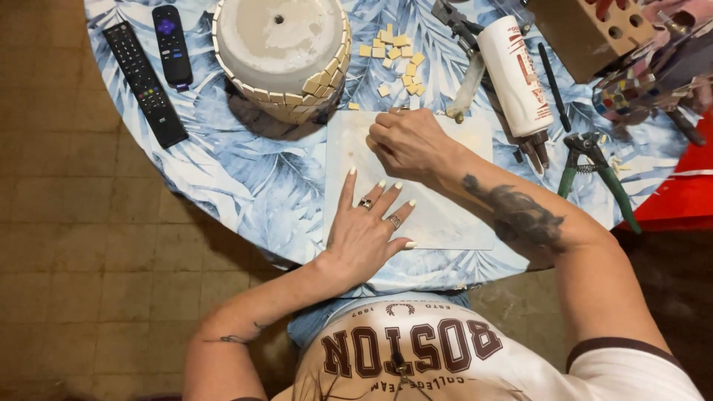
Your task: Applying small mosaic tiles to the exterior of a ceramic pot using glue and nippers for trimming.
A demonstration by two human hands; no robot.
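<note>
- Tile (438, 215), white and square, lies flat on the round table (252, 186) with its leaf-print cloth.
- Left hand (368, 226) rests on the tile's near edge, fingers spread wide and flat, holding nothing.
- Right hand (407, 142) sits curled at the tile's far edge; what it pinches cannot be told.
- Small tan tile pieces (397, 56) lie scattered beyond, beside an upturned pot (278, 52).
- Green-handled nippers (598, 174) lie to the right.
</note>
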